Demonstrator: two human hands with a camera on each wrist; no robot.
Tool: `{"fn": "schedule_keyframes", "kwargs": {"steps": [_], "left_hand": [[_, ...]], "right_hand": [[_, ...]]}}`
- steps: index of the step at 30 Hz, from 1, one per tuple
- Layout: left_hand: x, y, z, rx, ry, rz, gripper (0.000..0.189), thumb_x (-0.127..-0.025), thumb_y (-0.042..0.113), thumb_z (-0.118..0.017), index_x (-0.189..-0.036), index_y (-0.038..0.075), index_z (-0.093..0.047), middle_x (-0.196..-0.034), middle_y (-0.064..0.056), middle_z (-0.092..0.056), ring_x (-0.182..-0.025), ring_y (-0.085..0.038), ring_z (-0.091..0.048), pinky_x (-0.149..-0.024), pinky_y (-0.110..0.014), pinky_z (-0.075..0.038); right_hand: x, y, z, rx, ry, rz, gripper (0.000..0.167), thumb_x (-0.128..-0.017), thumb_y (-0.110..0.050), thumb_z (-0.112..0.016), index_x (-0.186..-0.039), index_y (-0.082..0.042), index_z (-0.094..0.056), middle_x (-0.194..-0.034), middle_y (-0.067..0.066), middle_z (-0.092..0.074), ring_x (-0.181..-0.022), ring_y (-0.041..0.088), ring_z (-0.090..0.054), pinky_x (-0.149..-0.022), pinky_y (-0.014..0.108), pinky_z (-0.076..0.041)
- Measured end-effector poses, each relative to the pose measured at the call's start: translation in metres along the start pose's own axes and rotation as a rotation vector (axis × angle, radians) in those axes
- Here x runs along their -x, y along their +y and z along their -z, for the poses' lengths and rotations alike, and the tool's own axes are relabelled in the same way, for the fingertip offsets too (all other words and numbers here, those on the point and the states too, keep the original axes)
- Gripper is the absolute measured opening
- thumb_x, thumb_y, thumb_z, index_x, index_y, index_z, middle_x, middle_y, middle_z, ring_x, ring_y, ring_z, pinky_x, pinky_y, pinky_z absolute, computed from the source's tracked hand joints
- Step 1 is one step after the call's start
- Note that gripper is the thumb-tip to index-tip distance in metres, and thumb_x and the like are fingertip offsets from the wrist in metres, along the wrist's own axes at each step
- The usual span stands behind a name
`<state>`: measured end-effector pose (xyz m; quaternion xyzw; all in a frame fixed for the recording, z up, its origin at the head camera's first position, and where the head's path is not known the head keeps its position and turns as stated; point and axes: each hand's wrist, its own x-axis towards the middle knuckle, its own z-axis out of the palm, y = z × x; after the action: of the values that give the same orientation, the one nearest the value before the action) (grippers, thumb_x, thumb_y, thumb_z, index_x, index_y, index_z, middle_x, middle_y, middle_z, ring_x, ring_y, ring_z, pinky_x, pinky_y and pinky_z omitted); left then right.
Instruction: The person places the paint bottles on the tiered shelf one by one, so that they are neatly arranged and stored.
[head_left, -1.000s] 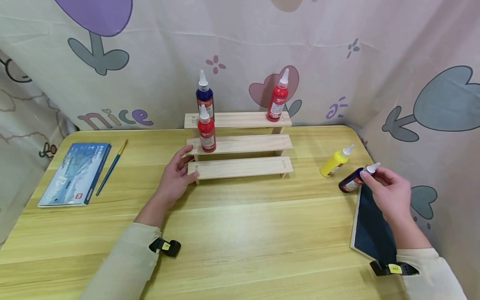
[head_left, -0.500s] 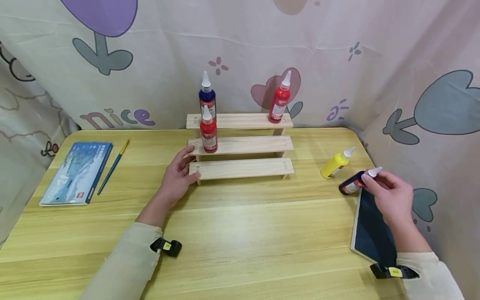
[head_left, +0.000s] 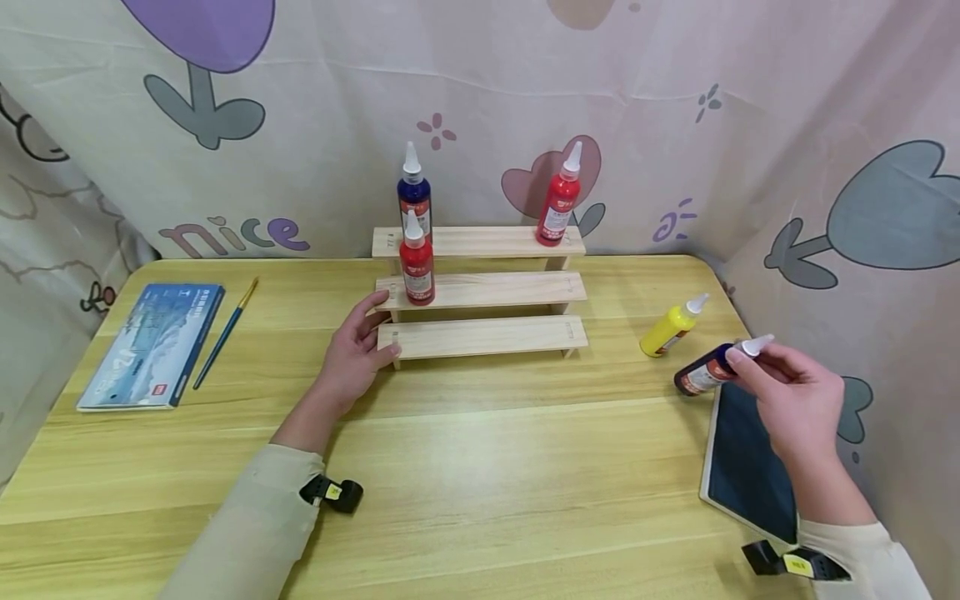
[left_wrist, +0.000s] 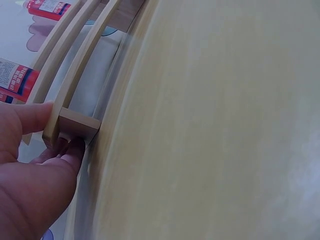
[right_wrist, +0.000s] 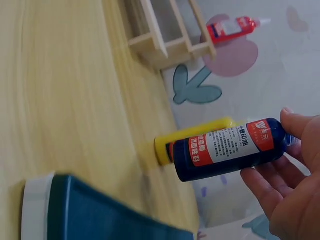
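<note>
My left hand [head_left: 351, 354] grips the left end of a three-step wooden display rack [head_left: 487, 335]. Its thumb lies at the lowest step, as the left wrist view also shows. With thumb and fingers, my right hand [head_left: 801, 400] pinches a dark blue ink bottle [head_left: 705, 370] by its neck end. That bottle is tilted, its white nozzle pointing up and right, and its label faces the right wrist camera [right_wrist: 225, 147]. On the rack stand another blue bottle [head_left: 415, 193] and a red bottle [head_left: 558, 208] on the top step, plus a red bottle [head_left: 417, 271] on the middle step.
A yellow bottle [head_left: 667, 332] stands just left of the held one. Below my right hand lies a dark-covered book [head_left: 750, 467]. At the left are a blue book [head_left: 150, 346] and a paintbrush [head_left: 223, 342]. A printed curtain [head_left: 330, 125] borders the table's back.
My right hand has shifted slightly right and toward me, and the blue bottle in it has tilted further toward horizontal. My left hand keeps its grip on the rack.
</note>
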<state>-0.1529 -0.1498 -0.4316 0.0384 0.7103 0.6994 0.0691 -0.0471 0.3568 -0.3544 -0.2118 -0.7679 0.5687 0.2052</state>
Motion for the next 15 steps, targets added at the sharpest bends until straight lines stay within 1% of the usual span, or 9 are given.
{"fn": "schedule_keyframes", "kwargs": {"steps": [6, 8, 12, 15], "left_hand": [[0.000, -0.001, 0.000, 0.004, 0.001, -0.001, 0.080, -0.090, -0.020, -0.058, -0.155, 0.021, -0.035, -0.154, -0.018, -0.036, -0.140, -0.029, -0.037, -0.104, -0.028, -0.041], [0.000, -0.002, 0.001, 0.003, -0.001, -0.001, 0.081, -0.090, -0.020, -0.058, -0.155, 0.021, -0.035, -0.154, -0.018, -0.036, -0.141, -0.029, -0.037, -0.105, -0.029, -0.040], [0.000, -0.002, 0.001, 0.001, -0.004, 0.005, 0.081, -0.090, -0.020, -0.058, -0.155, 0.022, -0.035, -0.154, -0.018, -0.035, -0.141, -0.028, -0.036, -0.106, -0.032, -0.039], [0.000, -0.001, 0.001, 0.002, -0.004, 0.011, 0.081, -0.090, -0.019, -0.058, -0.155, 0.022, -0.035, -0.154, -0.018, -0.035, -0.141, -0.028, -0.036, -0.106, -0.033, -0.039]], "right_hand": [[0.008, -0.017, -0.012, -0.004, -0.038, 0.086, 0.037, -0.083, -0.007, -0.082, -0.118, 0.001, -0.072, -0.099, 0.002, -0.069, -0.080, 0.008, -0.070, -0.067, 0.020, -0.055], [0.009, -0.023, -0.017, -0.028, -0.057, 0.112, 0.037, -0.083, -0.004, -0.081, -0.117, 0.003, -0.071, -0.100, 0.005, -0.068, -0.081, 0.009, -0.070, -0.067, 0.021, -0.055], [0.008, -0.034, -0.028, -0.004, -0.094, 0.187, 0.034, -0.084, -0.002, -0.079, -0.116, 0.005, -0.071, -0.101, 0.005, -0.069, -0.084, 0.011, -0.069, -0.067, 0.022, -0.055], [0.004, -0.043, -0.037, 0.028, -0.121, 0.238, 0.033, -0.084, -0.002, -0.079, -0.115, 0.005, -0.071, -0.101, 0.002, -0.070, -0.084, 0.011, -0.068, -0.068, 0.021, -0.056]]}}
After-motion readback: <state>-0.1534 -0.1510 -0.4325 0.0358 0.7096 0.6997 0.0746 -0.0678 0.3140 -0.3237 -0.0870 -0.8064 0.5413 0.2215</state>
